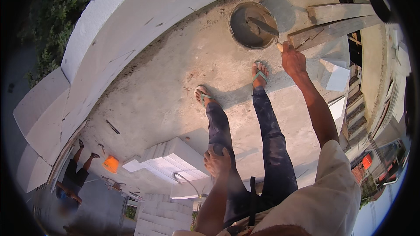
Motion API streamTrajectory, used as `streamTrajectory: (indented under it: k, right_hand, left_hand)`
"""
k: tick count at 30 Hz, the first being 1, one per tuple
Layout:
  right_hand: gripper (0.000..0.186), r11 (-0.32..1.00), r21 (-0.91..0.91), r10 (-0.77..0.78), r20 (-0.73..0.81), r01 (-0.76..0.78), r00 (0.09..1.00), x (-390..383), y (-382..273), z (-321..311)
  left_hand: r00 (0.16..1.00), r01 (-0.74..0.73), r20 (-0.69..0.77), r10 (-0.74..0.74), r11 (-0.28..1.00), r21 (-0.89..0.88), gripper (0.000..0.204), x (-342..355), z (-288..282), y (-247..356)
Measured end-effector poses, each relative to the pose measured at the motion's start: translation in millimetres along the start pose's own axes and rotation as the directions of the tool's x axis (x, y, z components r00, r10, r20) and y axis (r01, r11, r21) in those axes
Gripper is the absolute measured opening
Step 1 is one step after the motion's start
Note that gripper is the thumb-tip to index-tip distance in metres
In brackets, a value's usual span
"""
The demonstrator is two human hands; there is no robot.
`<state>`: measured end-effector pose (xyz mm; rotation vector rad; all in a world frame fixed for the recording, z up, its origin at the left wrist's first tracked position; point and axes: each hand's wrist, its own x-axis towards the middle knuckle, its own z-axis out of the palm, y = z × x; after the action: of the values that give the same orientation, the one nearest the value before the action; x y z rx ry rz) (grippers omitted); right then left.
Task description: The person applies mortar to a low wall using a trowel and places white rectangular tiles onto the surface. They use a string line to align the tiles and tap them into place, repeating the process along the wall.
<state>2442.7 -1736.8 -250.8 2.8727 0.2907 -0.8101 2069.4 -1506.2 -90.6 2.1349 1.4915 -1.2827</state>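
Head view: live from above, and the action sits at upper centre right, where the right hand (pixel 293 59) has a trowel (pixel 264 27) out over a round bucket (pixel 238 41).
Trowel: blade angled toward the upper left, inside the bucket's outline; whether it touches the grey mix (pixel 245 18), I can't tell from here.
Step in hand: looks like working or scooping the mix, judging by that blade.
Next move: would seem to call for a steady wrist, keeping the blade level if it carries a load.
Right grip: fingers closed round the pale handle, firmly by the look of it, no gap showing.
Left grip: no tool here! The left hand (pixel 217 161), lower centre, rests on the trouser leg (pixel 221 124) near the knee, fingers loosely spread.
Round about: pale blocks (pixel 168 164) stacked at lower centre left, wooden beams (pixel 337 13) at upper right, just beside the bucket.
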Motion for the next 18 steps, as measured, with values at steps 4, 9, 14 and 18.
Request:
streamTrajectory:
  k: [4, 9, 14, 18]
  right_hand:
    - [0.029, 0.826, 0.564, -0.029, 0.066, -0.014, 0.997, 9, 44, 57]
    - [0.017, 0.139, 0.865, -0.07, 0.493, -0.481, 0.867, -5, 32, 58]
    - [0.015, -0.071, 0.9, -0.198, 0.409, -0.43, 0.891, -52, -22, -39]
    - [0.025, -0.298, 0.955, -0.162, -0.048, -0.003, 0.986, -58, -62, -123]
  left_hand:
    - [0.999, -0.025, -0.024, 0.025, 1.0, 0.009, 0.065, 2, -6, 6]
    - [1.0, -0.008, 0.027, 0.007, 1.0, 0.02, 0.067, -1, -13, 2]
    - [0.998, 0.002, 0.065, 0.0, 0.999, -0.041, 0.067, 2, -22, 5]
    - [0.999, 0.004, 0.049, -0.003, 1.0, -0.024, 0.066, 0, -26, 7]
